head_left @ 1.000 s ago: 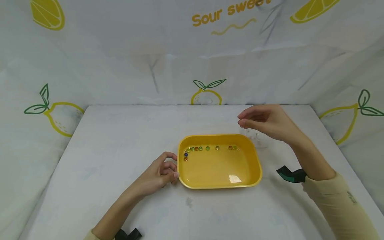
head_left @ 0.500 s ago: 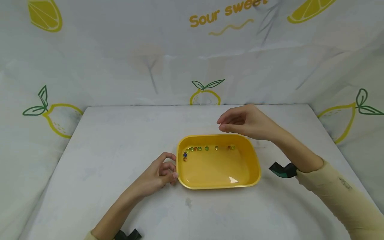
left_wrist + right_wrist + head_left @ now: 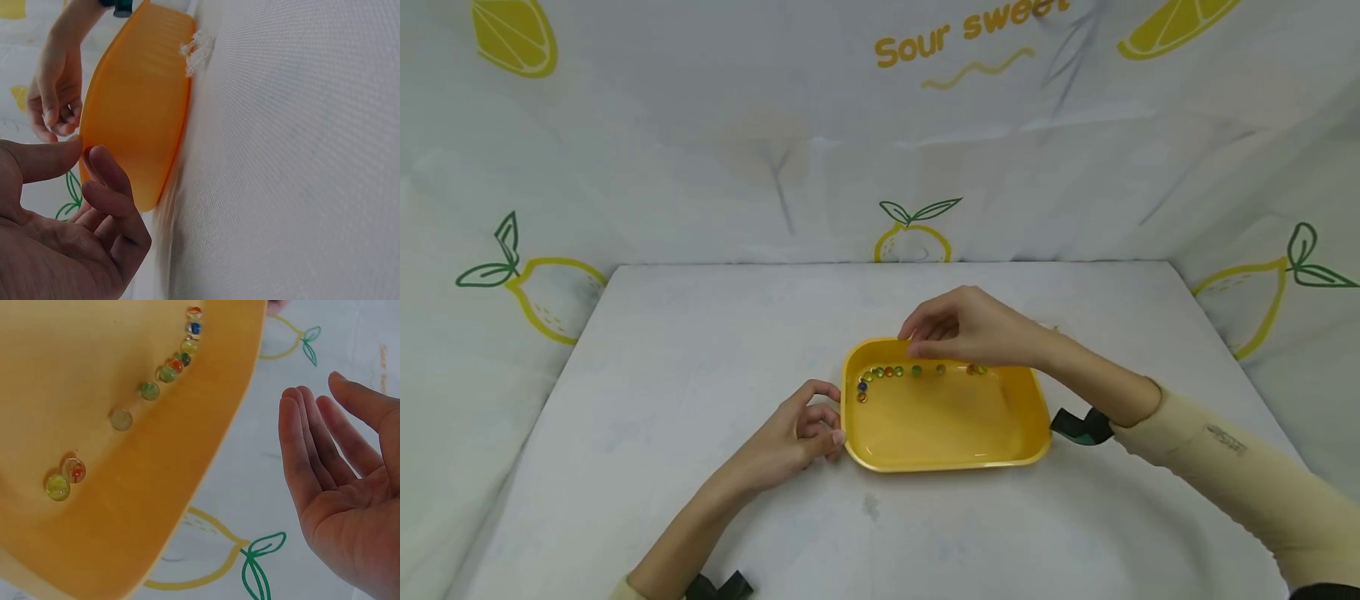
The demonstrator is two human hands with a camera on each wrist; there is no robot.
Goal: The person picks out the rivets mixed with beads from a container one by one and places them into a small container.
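A yellow tray (image 3: 940, 421) lies on the white table, with several glass marbles (image 3: 917, 371) in a curved line along its far side and far left corner. Green, yellow, orange and blue swirls show in the marbles (image 3: 150, 390) in the right wrist view. At the tray's left end, my left hand (image 3: 801, 433) holds the rim, thumb tip on the edge and bent fingers against the outer wall. My right hand (image 3: 966, 327) is over the far rim, palm toward the left. In the right wrist view, that right hand (image 3: 337, 456) has extended fingers and holds nothing.
Lemon-printed white cloth (image 3: 737, 167) rises behind the table's back edge and at both sides. A white frayed tuft (image 3: 197, 53) lies on the table beside the tray's base in the left wrist view. Dark wrist straps (image 3: 1082, 427) jut out below the forearms.
My right hand has moved left and toward me, from beyond the tray's far right corner to over its far rim. The left hand and the marbles have stayed in place.
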